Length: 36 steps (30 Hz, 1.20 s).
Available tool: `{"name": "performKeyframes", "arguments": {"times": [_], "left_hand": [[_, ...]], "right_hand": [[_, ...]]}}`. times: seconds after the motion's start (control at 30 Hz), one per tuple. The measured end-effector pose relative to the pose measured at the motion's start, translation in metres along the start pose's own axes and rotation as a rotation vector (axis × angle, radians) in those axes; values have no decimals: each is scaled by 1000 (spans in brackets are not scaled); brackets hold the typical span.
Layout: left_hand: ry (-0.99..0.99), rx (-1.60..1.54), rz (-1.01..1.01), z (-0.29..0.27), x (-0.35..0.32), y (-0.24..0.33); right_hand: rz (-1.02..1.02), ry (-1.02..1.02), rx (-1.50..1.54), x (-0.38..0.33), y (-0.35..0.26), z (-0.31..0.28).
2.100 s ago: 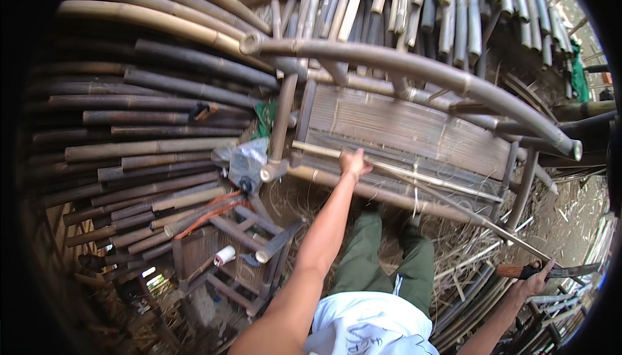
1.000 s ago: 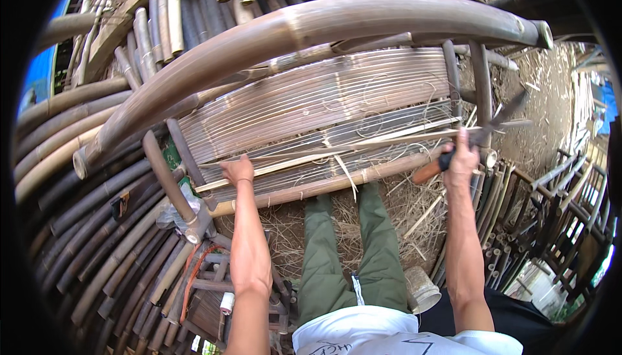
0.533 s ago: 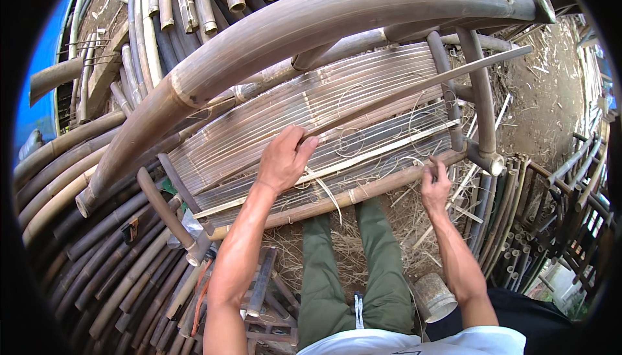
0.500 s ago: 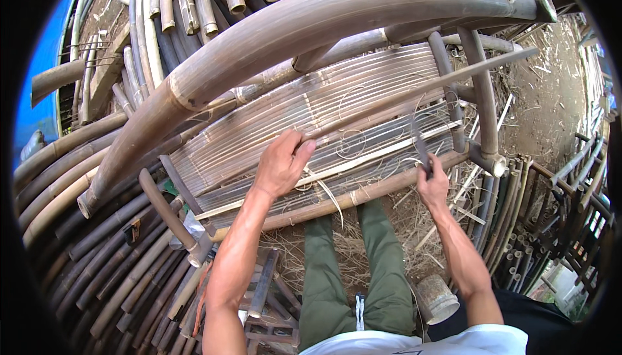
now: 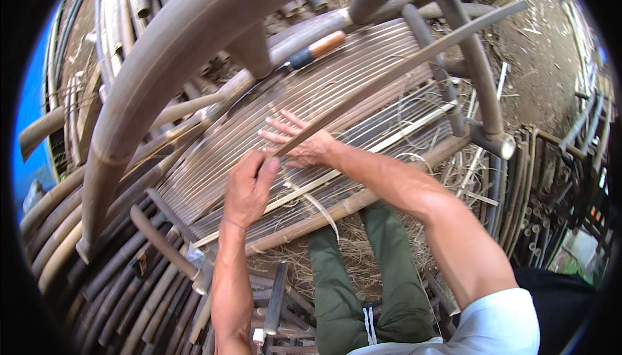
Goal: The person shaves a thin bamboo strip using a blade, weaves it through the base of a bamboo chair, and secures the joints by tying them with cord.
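Observation:
My left hand (image 5: 248,189) is closed round the near end of a long flat bamboo strip (image 5: 402,77), which slants up to the far right across a bamboo bench. Just beyond it my right hand (image 5: 304,144) reaches in under the strip, fingers spread and nothing gripped in them. Whether its palm touches the strip or the slats cannot be made out. The bench's slatted seat (image 5: 223,167) lies beneath both hands. A knife (image 5: 319,48) with a wooden handle and dark collar rests along the seat's far side, its blade pointing left.
A thick curved bamboo rail (image 5: 152,50) arches over the far side of the bench. A front rail (image 5: 304,225) runs before my legs. Stacked bamboo poles (image 5: 139,290) fill the left, and more poles (image 5: 518,199) stand at the right. Thin shavings (image 5: 353,258) litter the ground.
The knife has left my right hand and lies at the seat's far side. My right hand has swung left, under the strip. My left hand, still holding the strip, shifted slightly left and nearer.

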<state>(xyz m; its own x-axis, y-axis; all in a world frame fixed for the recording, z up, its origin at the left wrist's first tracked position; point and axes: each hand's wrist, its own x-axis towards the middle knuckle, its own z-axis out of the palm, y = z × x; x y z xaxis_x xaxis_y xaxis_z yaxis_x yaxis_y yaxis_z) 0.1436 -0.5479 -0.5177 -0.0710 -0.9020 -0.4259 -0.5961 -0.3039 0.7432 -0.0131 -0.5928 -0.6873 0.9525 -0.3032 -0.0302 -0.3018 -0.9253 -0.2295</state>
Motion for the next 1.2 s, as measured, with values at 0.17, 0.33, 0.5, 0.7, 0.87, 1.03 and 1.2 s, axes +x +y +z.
{"name": "performKeyframes", "arguments": {"times": [0.17,0.33,0.5,0.7,0.87,1.03,1.2], "left_hand": [[17,-8,27,11,7,-5],[-30,54,-4,39,27,-14],[-162,256,-55,75,41,-37],[-245,327,-137,99,41,-36],[-306,392,-159,107,37,-22],[-290,455,-229,109,23,-24],[-274,446,-262,109,14,-13]], "right_hand": [[461,-77,65,-103,69,23],[1022,-147,-65,-258,80,16],[1612,-696,83,-368,-10,-9],[1273,351,42,-286,-12,-67],[1235,411,94,-208,51,-13],[1253,523,195,-198,41,0],[1219,485,261,-206,36,-2]]}}
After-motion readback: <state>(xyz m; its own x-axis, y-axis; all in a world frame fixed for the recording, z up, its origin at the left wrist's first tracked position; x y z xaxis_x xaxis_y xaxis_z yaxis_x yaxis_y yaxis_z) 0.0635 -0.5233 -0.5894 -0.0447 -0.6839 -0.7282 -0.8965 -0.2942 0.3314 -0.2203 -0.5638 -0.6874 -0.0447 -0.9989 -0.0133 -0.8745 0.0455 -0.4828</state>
